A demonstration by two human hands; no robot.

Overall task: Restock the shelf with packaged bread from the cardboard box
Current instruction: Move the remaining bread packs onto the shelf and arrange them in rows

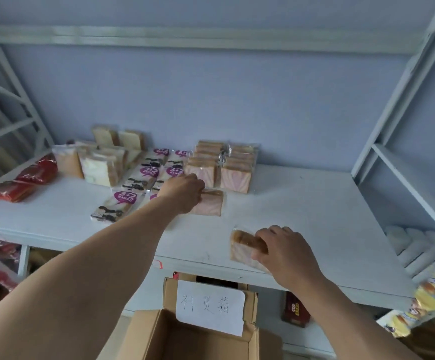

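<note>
Left hand (182,190) grips a clear-wrapped pink-marbled bread slice (211,203) just before the matching rows (221,165); right hand (286,253) grips another (245,248), at the white shelf (315,216) front edge, farther off

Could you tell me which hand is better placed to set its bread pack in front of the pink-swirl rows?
Left. The left hand holds its bread pack just before the pink-swirl rows; the right hand is near the shelf's front edge.
</note>
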